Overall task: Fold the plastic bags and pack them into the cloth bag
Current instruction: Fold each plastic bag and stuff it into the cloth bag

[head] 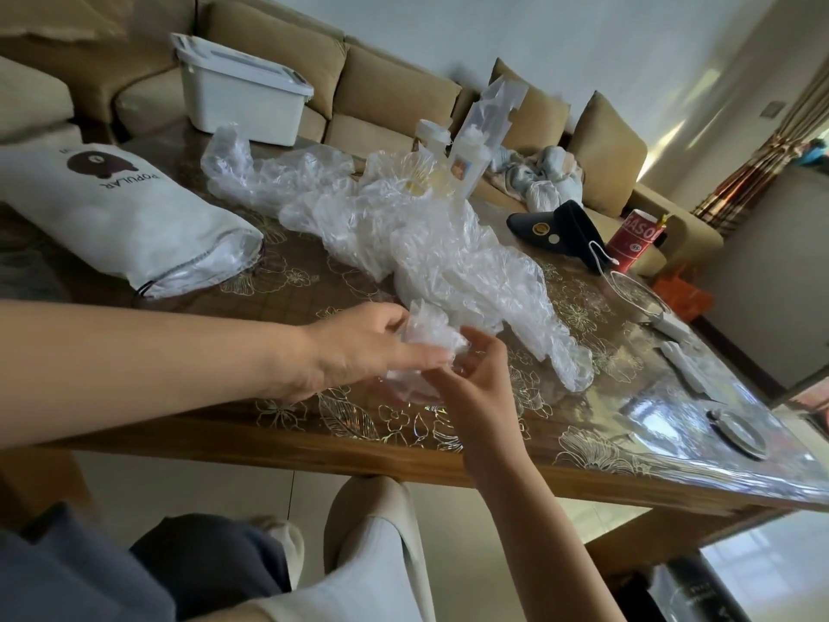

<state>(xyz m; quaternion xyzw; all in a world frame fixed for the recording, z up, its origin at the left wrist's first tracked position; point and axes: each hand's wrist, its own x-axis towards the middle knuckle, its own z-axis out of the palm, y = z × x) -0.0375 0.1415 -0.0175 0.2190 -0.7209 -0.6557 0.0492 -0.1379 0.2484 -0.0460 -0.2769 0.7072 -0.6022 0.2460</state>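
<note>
A long heap of crumpled clear plastic bags [403, 226] stretches across the middle of the wooden table [493, 446]. Near the front edge I hold one small bunched clear bag [426, 338] between both hands. My left hand [363, 347] grips it from the left, thumb on top and fingers under it. My right hand [475, 374] pinches its right side with the fingertips. The white cloth bag [116, 208] with a brown bear print lies on its side at the left, its drawstring mouth facing me and clear plastic showing inside.
A white lidded plastic bin [242, 96] stands at the table's far left. Bottles in plastic [466, 145], a black cap [560, 231], a red can [637, 240], a white cable [628, 289] and a round grey disc [735, 433] lie to the right. A tan sofa runs behind.
</note>
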